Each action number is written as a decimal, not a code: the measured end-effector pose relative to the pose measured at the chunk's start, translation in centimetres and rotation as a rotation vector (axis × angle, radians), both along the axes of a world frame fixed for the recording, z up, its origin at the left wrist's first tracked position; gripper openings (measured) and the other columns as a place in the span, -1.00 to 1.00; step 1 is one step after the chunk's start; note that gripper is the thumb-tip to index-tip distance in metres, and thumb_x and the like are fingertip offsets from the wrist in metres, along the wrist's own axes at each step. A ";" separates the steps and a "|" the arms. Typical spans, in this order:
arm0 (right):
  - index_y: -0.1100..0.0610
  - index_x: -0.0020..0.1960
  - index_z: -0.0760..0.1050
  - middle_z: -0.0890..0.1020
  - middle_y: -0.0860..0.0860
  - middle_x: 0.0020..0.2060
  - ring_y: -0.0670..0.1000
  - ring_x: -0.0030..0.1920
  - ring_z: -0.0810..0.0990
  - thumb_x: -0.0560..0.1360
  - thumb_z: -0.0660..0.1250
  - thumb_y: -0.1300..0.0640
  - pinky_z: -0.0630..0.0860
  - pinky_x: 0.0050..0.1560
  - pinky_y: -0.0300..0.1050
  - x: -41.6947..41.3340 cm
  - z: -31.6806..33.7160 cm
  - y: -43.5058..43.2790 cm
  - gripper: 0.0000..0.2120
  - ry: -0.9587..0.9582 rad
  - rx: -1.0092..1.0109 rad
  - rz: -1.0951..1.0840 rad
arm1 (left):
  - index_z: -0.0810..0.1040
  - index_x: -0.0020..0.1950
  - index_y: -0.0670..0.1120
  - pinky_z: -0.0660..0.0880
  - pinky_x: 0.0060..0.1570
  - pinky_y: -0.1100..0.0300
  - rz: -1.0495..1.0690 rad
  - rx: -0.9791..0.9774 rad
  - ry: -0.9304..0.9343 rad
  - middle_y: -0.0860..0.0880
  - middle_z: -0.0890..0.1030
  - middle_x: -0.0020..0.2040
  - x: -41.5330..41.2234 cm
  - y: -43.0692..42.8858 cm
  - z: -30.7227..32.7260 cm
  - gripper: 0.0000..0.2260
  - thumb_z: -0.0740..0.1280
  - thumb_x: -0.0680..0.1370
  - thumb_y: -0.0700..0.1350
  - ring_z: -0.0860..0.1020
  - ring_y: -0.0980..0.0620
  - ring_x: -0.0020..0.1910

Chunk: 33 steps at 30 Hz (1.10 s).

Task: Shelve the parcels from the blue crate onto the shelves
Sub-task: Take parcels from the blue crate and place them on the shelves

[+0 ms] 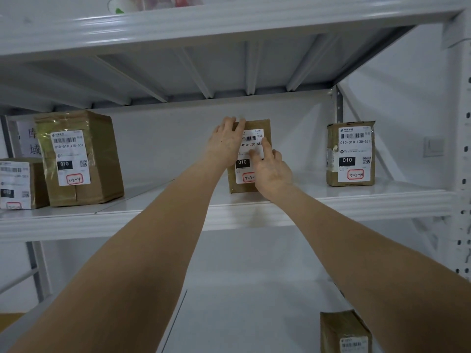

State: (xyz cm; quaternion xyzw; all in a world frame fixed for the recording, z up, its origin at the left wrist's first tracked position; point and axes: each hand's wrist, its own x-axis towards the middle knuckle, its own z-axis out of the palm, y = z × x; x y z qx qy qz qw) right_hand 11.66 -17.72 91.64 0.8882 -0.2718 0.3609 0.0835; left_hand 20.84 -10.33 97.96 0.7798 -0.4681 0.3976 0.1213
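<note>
A small brown parcel (pixel 257 124) with a white shipping label stands upright on the white middle shelf (pixel 331 202). My left hand (pixel 225 142) rests on its upper left corner, fingers reaching over the top edge. My right hand (pixel 271 169) lies flat against the label on its front, index finger stretched up over the printed code. Both arms reach up from below. The blue crate is out of sight.
On the same shelf stand a large brown parcel (pixel 81 159) at left, a smaller one (pixel 20 183) at the far left edge, and another parcel (pixel 351 154) at right. A parcel (pixel 344 329) sits on the lower shelf. The shelf above (pixel 229 24) overhangs; a perforated upright (pixel 462 149) bounds the right.
</note>
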 end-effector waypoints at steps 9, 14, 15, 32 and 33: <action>0.07 0.46 0.22 0.19 0.11 0.45 0.17 0.45 0.14 0.55 0.21 0.12 0.24 0.35 0.04 -2.0 -1.2 3.2 -0.51 -0.095 -0.053 -0.017 | 0.15 0.49 -0.14 0.34 0.27 -0.01 -0.030 -0.011 0.075 -0.18 0.21 0.43 -1.9 3.7 -3.0 -0.43 0.29 0.52 -0.21 0.35 -0.20 0.32; 0.10 0.44 0.25 0.25 0.12 0.43 0.17 0.45 0.16 0.50 0.24 0.21 0.23 0.33 0.03 -3.6 -3.3 5.5 -0.49 -0.138 -0.049 -0.005 | 0.19 0.48 -0.13 0.35 0.23 -0.06 -0.050 -0.030 0.250 -0.16 0.21 0.43 -3.9 6.7 -6.2 -0.52 0.19 0.56 -0.21 0.34 -0.18 0.34; 0.09 0.44 0.25 0.25 0.12 0.43 0.16 0.46 0.15 0.50 0.25 0.22 0.23 0.34 0.02 -4.0 -3.9 6.0 -0.48 -0.141 -0.044 0.006 | 0.20 0.48 -0.13 0.35 0.22 -0.06 -0.042 -0.033 0.265 -0.15 0.21 0.43 -4.3 7.2 -6.9 -0.53 0.18 0.57 -0.20 0.34 -0.17 0.34; 0.11 0.38 0.33 0.36 0.10 0.29 0.14 0.28 0.34 0.49 0.28 0.21 0.34 0.19 -0.02 -16.9 -27.3 11.9 -0.54 0.133 0.188 0.195 | 0.34 0.41 -0.08 0.43 0.07 0.09 0.078 0.189 0.454 -0.08 0.27 0.39 -17.5 13.1 -32.0 -0.56 0.22 0.53 -0.25 0.35 -0.06 0.32; 0.10 0.39 0.32 0.35 0.10 0.30 0.14 0.28 0.34 0.50 0.28 0.20 0.34 0.19 -0.02 -17.6 -29.4 12.1 -0.53 0.176 0.214 0.189 | 0.34 0.40 -0.08 0.43 0.06 0.10 0.081 0.230 0.484 -0.08 0.27 0.40 -18.3 13.3 -34.2 -0.57 0.23 0.53 -0.25 0.34 -0.05 0.33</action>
